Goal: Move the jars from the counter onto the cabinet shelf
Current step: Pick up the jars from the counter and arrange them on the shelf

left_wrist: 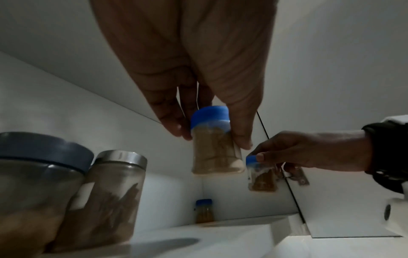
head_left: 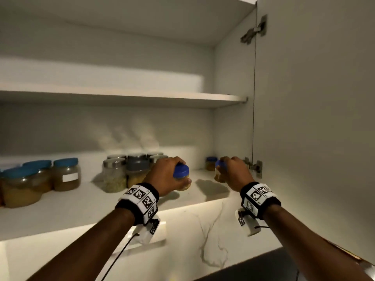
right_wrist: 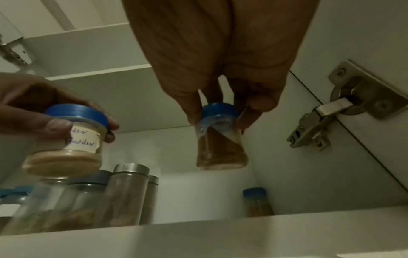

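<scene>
My left hand (head_left: 168, 175) grips a small blue-lidded jar of tan powder (head_left: 182, 178) by its lid, held just above the lower cabinet shelf (head_left: 85, 207). That jar (left_wrist: 215, 150) hangs from my fingertips and carries a handwritten label (right_wrist: 82, 139). My right hand (head_left: 233, 171) holds a second small blue-lidded jar of brown spice (head_left: 220, 172) by the lid, near the shelf's right end. In the right wrist view this jar (right_wrist: 220, 150) hangs above the shelf edge. Both jars are in the air.
On the shelf stand a small blue-lidded jar (head_left: 211, 163) in the back right corner, a cluster of steel- and grey-lidded jars (head_left: 125, 171) in the middle, and large blue-lidded jars (head_left: 40, 179) at the left. The open door (head_left: 314, 118) and its hinge (head_left: 254, 166) are at my right.
</scene>
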`<action>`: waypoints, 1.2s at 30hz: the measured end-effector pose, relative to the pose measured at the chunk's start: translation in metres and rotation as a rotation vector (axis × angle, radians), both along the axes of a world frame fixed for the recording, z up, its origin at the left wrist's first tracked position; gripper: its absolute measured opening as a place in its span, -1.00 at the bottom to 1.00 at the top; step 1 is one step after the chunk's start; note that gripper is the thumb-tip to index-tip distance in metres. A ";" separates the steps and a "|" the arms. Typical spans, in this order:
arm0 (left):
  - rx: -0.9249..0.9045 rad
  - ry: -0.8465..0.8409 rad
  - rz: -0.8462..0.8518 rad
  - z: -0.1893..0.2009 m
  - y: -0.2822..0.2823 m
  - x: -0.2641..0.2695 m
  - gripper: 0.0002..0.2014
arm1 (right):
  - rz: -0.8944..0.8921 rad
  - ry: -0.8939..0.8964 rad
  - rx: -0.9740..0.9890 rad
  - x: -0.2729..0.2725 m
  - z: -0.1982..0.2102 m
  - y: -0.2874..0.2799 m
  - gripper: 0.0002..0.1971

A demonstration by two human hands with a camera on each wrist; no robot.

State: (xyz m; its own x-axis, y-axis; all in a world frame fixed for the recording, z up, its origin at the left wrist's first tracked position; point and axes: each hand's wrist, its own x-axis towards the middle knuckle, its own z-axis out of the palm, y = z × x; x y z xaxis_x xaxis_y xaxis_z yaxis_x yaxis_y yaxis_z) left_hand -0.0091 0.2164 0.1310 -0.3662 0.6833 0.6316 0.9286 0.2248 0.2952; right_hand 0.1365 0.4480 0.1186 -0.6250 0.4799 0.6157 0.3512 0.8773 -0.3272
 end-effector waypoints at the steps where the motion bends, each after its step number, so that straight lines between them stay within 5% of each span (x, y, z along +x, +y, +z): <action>1: -0.051 0.004 0.001 0.007 0.010 -0.005 -0.43 | -0.011 -0.023 -0.001 -0.004 -0.001 0.006 -0.61; 4: -0.175 0.041 0.027 0.022 0.039 -0.016 -0.47 | -0.039 -0.118 -0.006 -0.015 -0.007 0.020 -0.48; 8: -0.300 0.053 0.080 0.029 0.082 -0.040 -0.48 | -0.036 -0.148 0.003 -0.023 -0.020 0.038 -0.72; 18: -0.633 0.136 0.155 0.016 0.154 -0.063 -0.41 | 0.001 -0.095 0.118 -0.018 -0.035 0.041 -0.64; 23: -0.767 0.306 0.204 0.046 0.168 -0.050 -0.06 | 0.035 -0.054 0.064 -0.015 -0.036 0.034 -0.69; 28: -0.856 0.402 0.249 0.071 0.175 -0.024 -0.47 | 0.068 -0.037 0.013 -0.015 -0.039 0.034 -0.64; 36: -0.818 0.516 0.268 0.046 0.223 -0.028 -0.49 | 0.027 0.054 0.058 -0.014 -0.045 0.033 -0.74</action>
